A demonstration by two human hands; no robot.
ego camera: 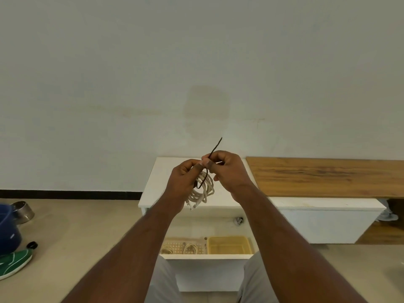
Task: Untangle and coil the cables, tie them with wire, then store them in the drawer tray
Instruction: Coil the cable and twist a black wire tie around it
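A coiled beige cable hangs in front of me, held in my left hand. A thin dark tie wire loops around the coil, and its free end sticks up above my fingers. My right hand pinches that wire just above the coil, touching my left thumb. Below, the white drawer stands pulled out. A beige perforated tray in it holds two coiled cables, and a yellow tray sits beside it on the right.
A white cabinet top lies behind my hands, with a wooden bench top to its right. At the far left on the floor are a blue container, a metal pot and a green shoe. A small dark object lies at the drawer's back.
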